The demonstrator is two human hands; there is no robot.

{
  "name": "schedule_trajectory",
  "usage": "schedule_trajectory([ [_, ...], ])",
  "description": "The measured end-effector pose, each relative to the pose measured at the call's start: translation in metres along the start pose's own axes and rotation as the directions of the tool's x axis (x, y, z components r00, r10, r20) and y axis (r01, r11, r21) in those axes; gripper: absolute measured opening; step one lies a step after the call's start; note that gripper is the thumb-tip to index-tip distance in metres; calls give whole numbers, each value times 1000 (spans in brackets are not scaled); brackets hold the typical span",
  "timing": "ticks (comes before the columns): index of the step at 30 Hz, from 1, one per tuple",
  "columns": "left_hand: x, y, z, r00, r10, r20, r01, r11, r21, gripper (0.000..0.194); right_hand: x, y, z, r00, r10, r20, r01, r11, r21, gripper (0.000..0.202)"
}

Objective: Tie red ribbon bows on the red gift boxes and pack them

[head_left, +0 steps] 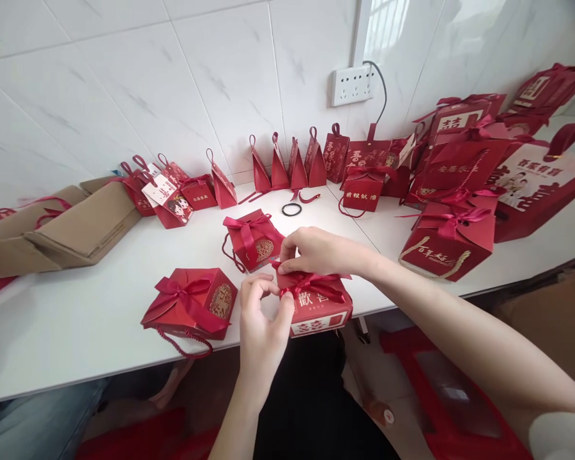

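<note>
A red gift box (pixel 316 309) with white lettering and a red ribbon bow (pixel 316 284) lies at the table's front edge. My left hand (pixel 264 313) is at the box's left side, thumb and forefinger curled together at the ribbon. From the right, my right hand (pixel 306 250) reaches over the box's back left corner, its fingers pinched on the ribbon. Just behind stands another bow-tied red box (pixel 255 246) with a rope handle. To the left of my left hand is a wider red box (pixel 191 300) with a bow.
Small red boxes (pixel 294 167) line the tiled wall, near a black ring (pixel 292 209). Cardboard trays (pixel 86 227) are at the left; larger red boxes (pixel 453 239) pile up at the right. A red stool (pixel 450 396) stands below the white table (pixel 100 319).
</note>
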State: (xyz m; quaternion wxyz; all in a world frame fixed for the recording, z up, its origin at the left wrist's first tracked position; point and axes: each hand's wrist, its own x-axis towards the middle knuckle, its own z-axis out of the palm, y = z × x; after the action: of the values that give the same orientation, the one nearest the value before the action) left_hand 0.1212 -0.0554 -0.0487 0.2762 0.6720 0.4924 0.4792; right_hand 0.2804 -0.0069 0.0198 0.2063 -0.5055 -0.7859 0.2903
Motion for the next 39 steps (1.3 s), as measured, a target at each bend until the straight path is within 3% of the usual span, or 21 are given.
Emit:
schedule_trajectory([
  [2,0,1,-1,987,160,-21,-158,985,69,12,2,1,3,998,21,-56,-20,1000,12,10],
  [5,3,4,-5,923,371,107,-384,909,163,22,3,3,4,992,52,-116,-48,998,39,10],
  [7,7,7,-7,890,410,200,-445,879,175,27,-2,4,2,982,65,-177,-54,996,64,12],
  [10,10,8,-9,888,400,226,-439,884,163,29,-26,2,-1,934,80,-348,-55,995,83,21],
  [12,11,7,-9,900,374,224,-410,900,146,30,-51,0,1,921,100,-376,-86,995,53,27],
  [14,11,7,-9,911,340,235,-373,921,115,30,-74,-1,6,938,148,-314,-158,987,-5,31],
  [17,11,7,-8,923,292,252,-316,947,56,31,-94,0,18,918,231,-321,-264,962,-66,29],
  [20,9,8,-7,949,267,166,-277,960,40,31,-95,4,25,892,263,-367,-286,958,-10,21],
  [22,7,8,-7,973,217,77,-223,972,78,26,-91,8,25,897,284,-338,-276,958,72,21],
  [25,6,8,-10,994,68,87,-75,993,85,8,-86,14,21,916,320,-241,-263,934,240,26],
  [29,8,6,-14,971,-87,223,116,987,-116,19,-81,23,18,932,341,-122,-229,817,529,33],
  [34,11,3,-10,920,-236,312,358,831,-426,26,-78,33,20,932,349,-97,-180,677,714,41],
  [39,13,2,-10,910,-236,341,388,777,-496,26,-79,41,23,936,339,-93,-142,607,782,41],
])
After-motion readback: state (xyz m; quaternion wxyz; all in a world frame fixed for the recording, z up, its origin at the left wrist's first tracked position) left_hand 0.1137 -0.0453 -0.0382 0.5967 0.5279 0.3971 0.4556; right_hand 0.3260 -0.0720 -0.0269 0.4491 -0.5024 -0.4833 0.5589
